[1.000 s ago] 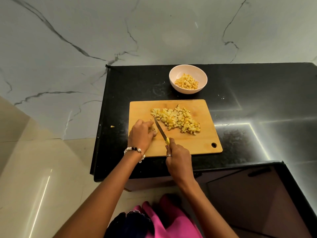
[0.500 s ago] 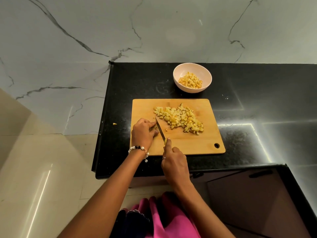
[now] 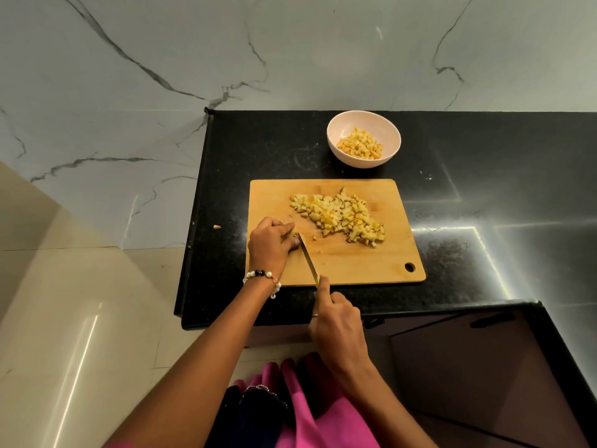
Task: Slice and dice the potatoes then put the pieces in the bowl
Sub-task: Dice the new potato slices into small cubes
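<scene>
A wooden cutting board [image 3: 371, 263] lies on the black counter. A heap of diced potato [image 3: 339, 216] covers its middle. My left hand [image 3: 269, 242] grips a small potato piece [image 3: 293, 234] at the board's left side, mostly hidden under the fingers. My right hand [image 3: 334, 321] holds a yellow-handled knife [image 3: 308, 257], with the blade down against that piece beside my left fingertips. A pale bowl [image 3: 342, 130] behind the board holds more diced potato [image 3: 360, 145].
One stray potato bit [image 3: 217, 226] lies on the counter left of the board. The black counter [image 3: 484, 189] ends at a left edge and a front edge; a marble wall rises behind. A dark cabinet [image 3: 484, 367] sits below right.
The knife has drawn back toward me and its tip now sits at my left fingertips. My left hand has stayed on the potato piece.
</scene>
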`<act>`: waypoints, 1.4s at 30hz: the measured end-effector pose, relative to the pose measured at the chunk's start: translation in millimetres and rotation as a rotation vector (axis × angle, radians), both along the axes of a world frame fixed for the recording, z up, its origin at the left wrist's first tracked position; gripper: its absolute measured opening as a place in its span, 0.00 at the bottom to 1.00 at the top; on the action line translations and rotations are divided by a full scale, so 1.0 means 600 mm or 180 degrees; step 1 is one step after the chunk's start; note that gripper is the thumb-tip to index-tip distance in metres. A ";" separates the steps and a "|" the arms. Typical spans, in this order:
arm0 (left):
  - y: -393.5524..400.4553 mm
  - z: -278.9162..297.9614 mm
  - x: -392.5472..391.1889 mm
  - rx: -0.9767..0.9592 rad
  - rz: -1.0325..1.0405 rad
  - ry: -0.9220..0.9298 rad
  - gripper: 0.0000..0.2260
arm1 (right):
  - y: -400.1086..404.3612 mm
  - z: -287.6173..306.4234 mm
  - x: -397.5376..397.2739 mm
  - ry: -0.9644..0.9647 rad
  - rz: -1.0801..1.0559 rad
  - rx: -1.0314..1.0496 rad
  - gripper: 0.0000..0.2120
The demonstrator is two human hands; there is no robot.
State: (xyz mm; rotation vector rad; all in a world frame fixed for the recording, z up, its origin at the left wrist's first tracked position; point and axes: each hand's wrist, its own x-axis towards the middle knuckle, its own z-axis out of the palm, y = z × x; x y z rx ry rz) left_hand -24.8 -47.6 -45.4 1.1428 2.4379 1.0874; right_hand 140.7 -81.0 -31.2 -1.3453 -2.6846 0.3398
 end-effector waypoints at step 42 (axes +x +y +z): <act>-0.006 0.014 -0.018 -0.0285 0.0258 -0.0206 0.10 | 0.020 0.006 -0.079 -0.0280 0.0270 0.0014 0.30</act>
